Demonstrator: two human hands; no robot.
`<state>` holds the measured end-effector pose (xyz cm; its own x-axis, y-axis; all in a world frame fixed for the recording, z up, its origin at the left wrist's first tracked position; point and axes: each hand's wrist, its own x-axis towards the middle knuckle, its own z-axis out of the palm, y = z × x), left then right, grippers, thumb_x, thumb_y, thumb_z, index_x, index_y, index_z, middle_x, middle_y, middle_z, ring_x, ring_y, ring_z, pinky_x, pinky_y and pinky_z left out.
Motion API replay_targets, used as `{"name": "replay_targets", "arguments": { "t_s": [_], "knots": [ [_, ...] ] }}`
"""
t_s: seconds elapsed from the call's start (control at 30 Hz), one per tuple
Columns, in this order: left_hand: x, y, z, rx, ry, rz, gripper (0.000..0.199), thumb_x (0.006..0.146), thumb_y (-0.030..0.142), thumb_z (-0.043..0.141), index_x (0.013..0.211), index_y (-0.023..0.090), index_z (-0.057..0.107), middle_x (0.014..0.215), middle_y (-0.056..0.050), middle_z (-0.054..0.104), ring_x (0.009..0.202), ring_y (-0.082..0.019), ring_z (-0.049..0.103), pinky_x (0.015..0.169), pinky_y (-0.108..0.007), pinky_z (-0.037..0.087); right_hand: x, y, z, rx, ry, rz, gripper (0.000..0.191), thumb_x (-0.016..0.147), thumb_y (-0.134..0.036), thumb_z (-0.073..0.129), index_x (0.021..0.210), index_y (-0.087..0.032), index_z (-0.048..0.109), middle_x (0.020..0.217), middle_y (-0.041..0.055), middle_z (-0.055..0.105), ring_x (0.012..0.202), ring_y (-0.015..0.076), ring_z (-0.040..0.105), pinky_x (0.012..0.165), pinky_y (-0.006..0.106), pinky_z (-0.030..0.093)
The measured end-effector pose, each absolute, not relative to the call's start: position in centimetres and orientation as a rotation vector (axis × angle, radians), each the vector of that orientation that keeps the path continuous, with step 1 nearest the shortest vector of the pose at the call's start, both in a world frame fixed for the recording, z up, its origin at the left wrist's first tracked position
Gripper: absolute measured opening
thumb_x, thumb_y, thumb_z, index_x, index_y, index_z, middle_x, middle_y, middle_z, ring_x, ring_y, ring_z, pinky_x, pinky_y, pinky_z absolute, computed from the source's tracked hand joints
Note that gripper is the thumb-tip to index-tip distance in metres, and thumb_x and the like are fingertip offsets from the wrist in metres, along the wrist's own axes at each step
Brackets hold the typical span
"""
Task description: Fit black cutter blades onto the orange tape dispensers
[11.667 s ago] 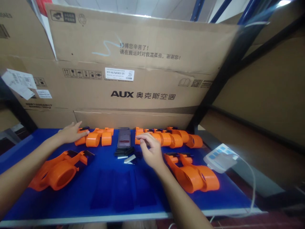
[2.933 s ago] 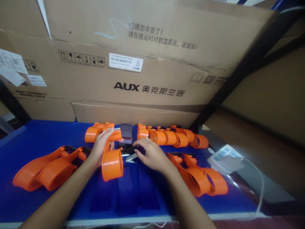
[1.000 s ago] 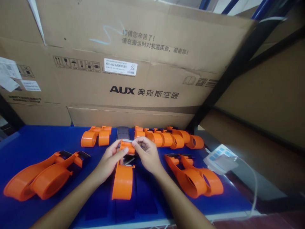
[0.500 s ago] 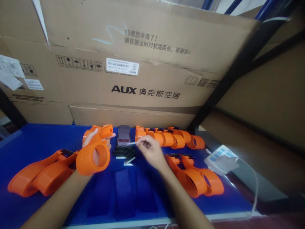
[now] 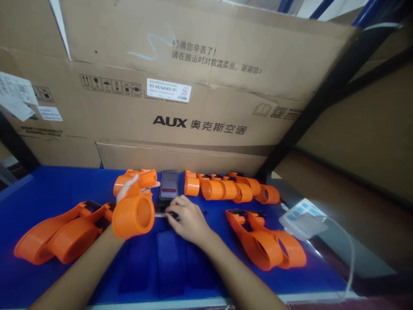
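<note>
My left hand (image 5: 130, 188) is closed around an orange plastic part (image 5: 134, 216) with a wide ring at its near end, lifted above the table. More orange plastic shows behind the fingers; whether it is the same piece I cannot tell. In front of the phone (image 5: 169, 185), my right hand (image 5: 189, 218) is low over the table with thumb and fingers pinched together. A small black strip (image 5: 174, 215) shows between those fingertips, and a thin pale edge sticks out to their left. The hand covers most of the black pieces there.
Orange ringed parts lie at left (image 5: 69, 234), in a back row (image 5: 222, 189) and at right (image 5: 266, 247). Dark blue flat pieces (image 5: 169, 262) lie on the blue table in front. A white device with a cable (image 5: 303, 219) is at right. A cardboard box (image 5: 200, 107) stands behind.
My right hand has come down and left from beside the back row, where it pinched a thin pale strip, onto the black pieces. My left hand has turned the orange part slightly.
</note>
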<state>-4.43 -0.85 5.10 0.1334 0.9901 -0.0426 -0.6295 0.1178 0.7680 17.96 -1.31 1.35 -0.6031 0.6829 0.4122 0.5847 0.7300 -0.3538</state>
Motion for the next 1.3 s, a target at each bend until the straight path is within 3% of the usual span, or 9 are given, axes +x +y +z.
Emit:
{"name": "replay_targets", "arguments": {
  "t_s": [0.2, 0.37, 0.47, 0.57, 0.67, 0.73, 0.83, 0.97, 1.3],
  "knots": [
    [-2.0, -1.8, 4.7, 0.677, 0.809, 1.588, 0.047, 0.083, 0.047, 0.074, 0.122, 0.021, 0.067, 0.098, -0.007, 0.078, 0.068, -0.017, 0.07, 0.06, -0.026, 0.055, 18.6, -1.7, 2.7, -0.846, -2.189, 0.533, 0.021, 0.101, -0.033, 0.057, 0.113, -0.024, 0.071, 0.104, 0.0067, 0.071, 0.093, 0.0209, 0.065, 0.081, 0.033, 0.053],
    [-0.5, -1.7, 4.0, 0.804, 0.917, 1.693, 0.065, 0.085, 0.052, 0.075, 0.144, 0.033, 0.053, 0.101, -0.002, 0.076, 0.069, -0.013, 0.068, 0.062, -0.023, 0.052, 19.2, -2.4, 4.1, -0.66, -2.07, 0.902, 0.058, 0.102, -0.049, 0.054, 0.154, -0.027, 0.04, 0.132, 0.0103, 0.064, 0.099, 0.0215, 0.068, 0.082, 0.034, 0.056],
    [-0.4, -1.7, 3.4, 0.862, 0.964, 1.653, 0.074, 0.088, 0.06, 0.068, 0.153, 0.036, 0.042, 0.098, -0.003, 0.075, 0.066, -0.013, 0.066, 0.06, -0.024, 0.051, 19.2, -2.5, 4.3, -0.666, -2.093, 0.889, 0.072, 0.092, -0.047, 0.071, 0.153, -0.027, 0.04, 0.133, 0.011, 0.063, 0.106, 0.0241, 0.065, 0.088, 0.037, 0.056],
    [-0.5, -2.0, 2.5, 1.051, 1.034, 1.571, 0.087, 0.092, 0.066, 0.057, 0.164, 0.035, 0.018, 0.115, -0.01, 0.073, 0.09, -0.022, 0.072, 0.079, -0.033, 0.056, 19.1, -2.3, 3.9, -0.665, -2.027, 0.927, 0.065, 0.093, -0.045, 0.068, 0.149, -0.026, 0.043, 0.119, 0.0091, 0.067, 0.096, 0.0214, 0.067, 0.079, 0.033, 0.057],
    [-0.4, -2.6, 1.7, 1.473, 1.098, 1.555, 0.092, 0.091, 0.069, 0.055, 0.165, 0.033, 0.016, 0.157, -0.017, 0.044, 0.14, -0.033, 0.049, 0.11, -0.047, 0.044, 19.0, -1.8, 3.4, -0.709, -1.89, 0.833, 0.054, 0.097, -0.043, 0.063, 0.143, -0.022, 0.046, 0.117, 0.01, 0.066, 0.101, 0.0228, 0.066, 0.086, 0.036, 0.056],
    [-0.4, -3.0, 1.5, 1.843, 1.187, 1.53, 0.097, 0.082, 0.071, 0.067, 0.162, 0.032, 0.029, 0.167, -0.015, 0.025, 0.152, -0.039, 0.028, 0.119, -0.054, 0.031, 19.1, -1.6, 3.2, -0.738, -1.849, 0.723, 0.049, 0.097, -0.042, 0.062, 0.14, -0.022, 0.048, 0.122, 0.0115, 0.066, 0.107, 0.0247, 0.065, 0.092, 0.039, 0.055],
    [-0.4, -3.4, 1.8, 2.25, 1.296, 1.417, 0.101, 0.069, 0.063, 0.084, 0.155, 0.032, 0.041, 0.158, -0.015, 0.039, 0.145, -0.041, 0.038, 0.118, -0.059, 0.033, 19.5, -1.5, 3.2, -0.719, -1.893, 0.591, 0.047, 0.097, -0.044, 0.062, 0.137, -0.022, 0.052, 0.131, 0.0131, 0.063, 0.115, 0.0284, 0.063, 0.098, 0.043, 0.052],
    [-0.9, -3.7, 3.0, 2.457, 1.27, 1.377, 0.084, 0.079, 0.049, 0.08, 0.152, 0.03, 0.041, 0.141, -0.012, 0.06, 0.129, -0.034, 0.057, 0.112, -0.054, 0.045, 20.1, -1.3, 3.3, -0.662, -1.934, 0.555, 0.045, 0.102, -0.05, 0.05, 0.137, -0.022, 0.056, 0.128, 0.0125, 0.064, 0.114, 0.0292, 0.063, 0.099, 0.044, 0.051],
    [-9.0, -6.8, 9.4, 2.616, 1.492, 1.029, 0.077, 0.082, 0.053, 0.075, 0.149, 0.031, 0.046, 0.147, -0.008, 0.058, 0.132, -0.033, 0.057, 0.111, -0.05, 0.047, 20.3, -1.2, 4.2, -0.573, -1.952, 0.62, 0.045, 0.11, -0.043, 0.032, 0.125, -0.021, 0.068, 0.125, 0.0116, 0.065, 0.121, 0.0256, 0.06, 0.107, 0.043, 0.045]
  ]
}}
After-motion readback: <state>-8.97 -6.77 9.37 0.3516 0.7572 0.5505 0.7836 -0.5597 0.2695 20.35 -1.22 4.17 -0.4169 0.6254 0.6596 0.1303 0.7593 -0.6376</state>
